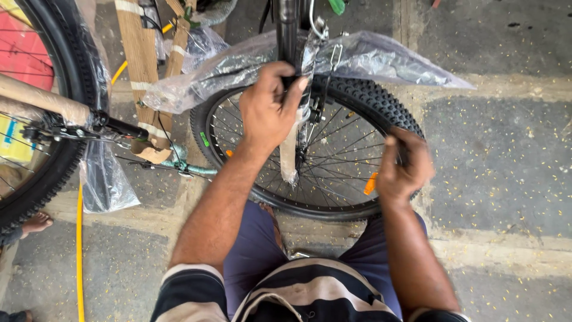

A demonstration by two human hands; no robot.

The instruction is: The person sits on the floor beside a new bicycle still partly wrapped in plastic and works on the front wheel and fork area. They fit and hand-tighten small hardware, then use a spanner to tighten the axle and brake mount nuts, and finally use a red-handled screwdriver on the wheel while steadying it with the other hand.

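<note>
Your left hand (269, 110) is closed around the black fork leg (290, 36) of the bicycle, just above the front wheel (310, 149), with the fingers wrapped tight over the leg and the loose clear plastic wrap (238, 68) that drapes across the top of the tyre. Your right hand (405, 167) is curled shut on the right side of that tyre, thumb up; something dark and thin seems to sit in the fist, but you cannot tell what it is. The wheel stands upright between your knees, its near rim close to your blue shorts (256, 250), so there is little room on the near side. To the right the concrete floor (506, 161) lies open out to the picture's edge; to the left the space is crowded by a second wheel (53, 119), cut off by the left edge, and by cardboard-wrapped tubes (140, 59) standing beside it. You can count two wheels, two hands, one orange reflector (370, 183) in the spokes, one yellow hose (78, 250) running along the floor at the left, and one bare foot (37, 222) of another person at the far left. The fork's upper end runs out of the top of the frame, and the wrap blurs the brake parts behind it.
</note>
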